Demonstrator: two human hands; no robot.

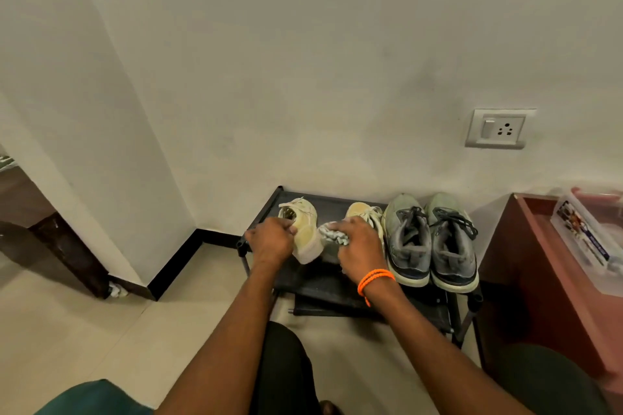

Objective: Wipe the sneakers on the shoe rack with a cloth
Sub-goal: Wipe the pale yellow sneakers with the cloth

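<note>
Wiping is underway on the cream pair, by the look of it. One cream sneaker (305, 232) is tipped up at the front left of the rack (323, 274), its toe pointing toward the camera, and it's gripped by the left hand (271, 241), fingers curled round its side. A crumpled pale cloth (332, 235) is bunched in the right hand (360, 246), fingers closed round it, and it's held right beside the inner side of that shoe; actual contact can't be made out for sure. The second cream sneaker (365, 212) is partly hidden behind the right hand, further back on the top shelf. A grey pair (431, 239) is parked side by side on the right of the same shelf, toes forward, untouched as far as can be judged.

So the step in hand: first shoe being cleaned, probably sidewall or sole edge. Three shoes are likely left to do.

Next move, as a guess: the cloth gets dragged along the sole edge while the shoe is kept steady, then it's turned to reach the other side. It needs a firm hold, since the shoe sits near the front edge and could be nudged off.

Around it: a socket (495, 128) on the wall, a reddish cabinet (539, 280) to the right, tiled floor (101, 330) below.
</note>
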